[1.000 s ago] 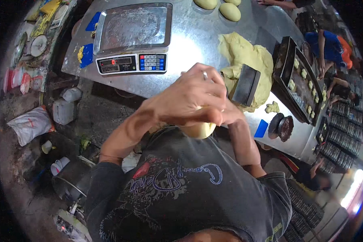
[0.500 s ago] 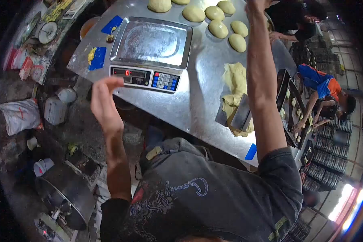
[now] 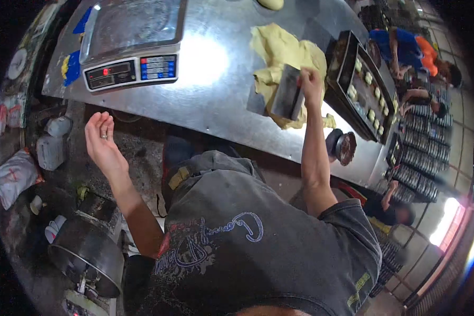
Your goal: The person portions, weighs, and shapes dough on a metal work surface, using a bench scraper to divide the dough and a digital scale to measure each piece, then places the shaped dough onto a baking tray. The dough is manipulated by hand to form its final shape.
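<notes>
My right hand is closed at the edge of a dark metal dough scraper, which rests on a large piece of pale yellow dough. The dough lies flat and ragged on the steel table, with thinner scraps around the scraper. My left hand is off the table's near edge, palm turned up, fingers slightly curled and holding nothing; a ring shows on one finger. Closest to it is the digital scale, its steel pan bare and its red display lit.
A round dough ball sits at the far edge of view. Right of the dough stands a dark tray with small dough pieces, people beyond it. Blue scrapers lie left of the scale. A mixer bowl stands on the floor at lower left.
My right hand has come back from the far side of the table to the dough scraper. My left hand has lowered slightly away from the scale. The view has shifted, leaving most dough balls out of sight.
</notes>
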The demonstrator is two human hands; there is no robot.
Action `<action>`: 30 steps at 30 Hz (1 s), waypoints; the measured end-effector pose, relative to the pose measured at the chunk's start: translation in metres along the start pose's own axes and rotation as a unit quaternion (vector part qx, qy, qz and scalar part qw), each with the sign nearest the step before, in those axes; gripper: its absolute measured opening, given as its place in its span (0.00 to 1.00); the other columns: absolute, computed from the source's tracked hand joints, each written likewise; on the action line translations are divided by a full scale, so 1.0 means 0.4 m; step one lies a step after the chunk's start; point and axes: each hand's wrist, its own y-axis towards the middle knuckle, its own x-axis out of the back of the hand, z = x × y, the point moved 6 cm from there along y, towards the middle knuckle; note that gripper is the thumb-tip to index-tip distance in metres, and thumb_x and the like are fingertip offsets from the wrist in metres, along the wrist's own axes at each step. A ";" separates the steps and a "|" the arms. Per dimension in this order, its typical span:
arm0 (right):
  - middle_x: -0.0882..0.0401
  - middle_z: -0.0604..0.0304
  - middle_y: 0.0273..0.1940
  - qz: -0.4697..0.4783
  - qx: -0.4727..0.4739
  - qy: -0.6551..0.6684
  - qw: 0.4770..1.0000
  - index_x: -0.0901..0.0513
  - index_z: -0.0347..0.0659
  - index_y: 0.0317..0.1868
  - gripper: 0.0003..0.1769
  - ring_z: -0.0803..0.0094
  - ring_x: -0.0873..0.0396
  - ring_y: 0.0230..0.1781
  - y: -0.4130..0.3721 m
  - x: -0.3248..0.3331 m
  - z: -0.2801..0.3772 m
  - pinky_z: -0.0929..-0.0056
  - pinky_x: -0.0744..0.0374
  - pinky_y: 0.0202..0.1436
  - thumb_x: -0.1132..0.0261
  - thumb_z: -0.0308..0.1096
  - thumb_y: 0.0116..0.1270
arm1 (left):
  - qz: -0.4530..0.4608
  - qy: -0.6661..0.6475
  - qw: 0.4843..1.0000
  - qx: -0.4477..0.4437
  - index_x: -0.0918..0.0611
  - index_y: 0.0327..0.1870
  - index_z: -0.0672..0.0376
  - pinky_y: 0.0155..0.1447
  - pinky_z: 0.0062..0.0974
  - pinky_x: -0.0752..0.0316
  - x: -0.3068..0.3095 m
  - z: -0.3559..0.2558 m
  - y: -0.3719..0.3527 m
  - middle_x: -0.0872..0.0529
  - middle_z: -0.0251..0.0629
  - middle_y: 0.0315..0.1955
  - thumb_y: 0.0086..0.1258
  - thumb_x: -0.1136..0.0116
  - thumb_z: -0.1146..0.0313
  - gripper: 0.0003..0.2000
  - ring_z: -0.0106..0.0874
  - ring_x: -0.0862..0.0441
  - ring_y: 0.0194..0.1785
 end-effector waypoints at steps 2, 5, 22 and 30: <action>0.19 0.62 0.28 -0.046 -0.079 -0.026 0.995 0.17 0.33 0.41 0.17 0.78 0.24 0.27 -0.067 0.137 -0.237 0.75 0.25 0.32 0.31 0.42 0.73 | 0.025 0.003 1.000 0.009 0.21 0.61 0.65 0.69 0.34 0.27 -0.036 0.020 -0.027 0.16 0.43 0.53 0.85 0.53 0.58 0.19 0.33 0.19 0.59; 0.19 0.60 0.30 -0.043 -0.124 -0.037 0.991 0.18 0.32 0.38 0.23 0.75 0.23 0.29 -0.181 0.160 -0.308 0.71 0.23 0.35 0.27 0.48 0.70 | 0.073 0.033 0.997 0.023 0.21 0.60 0.65 0.69 0.34 0.27 -0.165 0.043 -0.097 0.16 0.42 0.53 0.84 0.51 0.59 0.18 0.32 0.18 0.57; 0.13 0.48 0.42 0.079 0.087 0.033 0.992 0.24 0.34 0.61 0.29 0.59 0.15 0.44 -0.255 0.069 -0.035 0.65 0.19 0.51 0.24 0.34 0.62 | 0.398 0.207 0.893 0.048 0.17 0.54 0.66 0.65 0.30 0.26 -0.561 0.287 -0.581 0.13 0.40 0.49 0.85 0.50 0.58 0.18 0.28 0.18 0.55; 0.12 0.42 0.42 0.156 0.278 -0.301 0.899 0.16 0.39 0.52 0.23 0.45 0.13 0.42 0.095 0.081 0.096 0.52 0.16 0.46 0.28 0.46 0.63 | 0.497 0.220 0.839 0.003 0.16 0.59 0.57 0.66 0.35 0.25 -0.795 0.449 -0.457 0.13 0.43 0.55 0.80 0.43 0.55 0.17 0.38 0.16 0.58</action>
